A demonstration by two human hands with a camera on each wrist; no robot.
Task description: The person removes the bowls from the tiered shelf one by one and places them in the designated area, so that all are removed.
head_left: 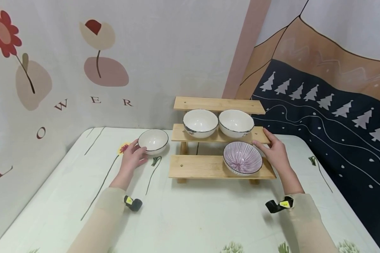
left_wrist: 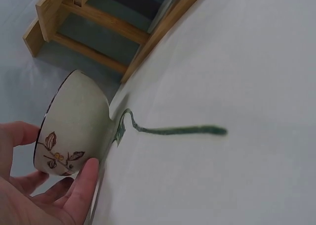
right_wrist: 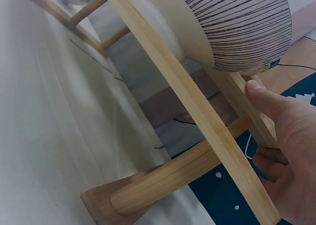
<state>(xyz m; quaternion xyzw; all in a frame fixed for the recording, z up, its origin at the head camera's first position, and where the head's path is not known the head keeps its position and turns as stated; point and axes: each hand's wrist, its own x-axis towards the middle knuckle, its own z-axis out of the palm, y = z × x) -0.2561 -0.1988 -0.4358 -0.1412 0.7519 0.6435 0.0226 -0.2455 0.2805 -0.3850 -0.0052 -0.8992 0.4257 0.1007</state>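
A white bowl with a dark rim [head_left: 153, 141] stands on the table left of a wooden tiered shelf [head_left: 196, 167]. My left hand [head_left: 133, 157] grips this bowl by its near left side. The left wrist view shows its painted leaf sprig [left_wrist: 59, 155], with fingers of my left hand [left_wrist: 54, 195] at the rim and against the outer wall. My right hand [head_left: 273, 151] holds the right end of the shelf's middle tier, thumb on one face and fingers around the other in the right wrist view. On the lowest tier, near that hand, sits a purple-striped bowl [head_left: 242, 158].
Two white bowls, a left one [head_left: 200, 123] and a right one [head_left: 236, 123], sit side by side on the middle tier. Behind them runs the top tier [head_left: 220, 104]. A flower-printed cloth [head_left: 190, 218] covers the table, and patterned fabric [head_left: 164, 52] hangs behind.
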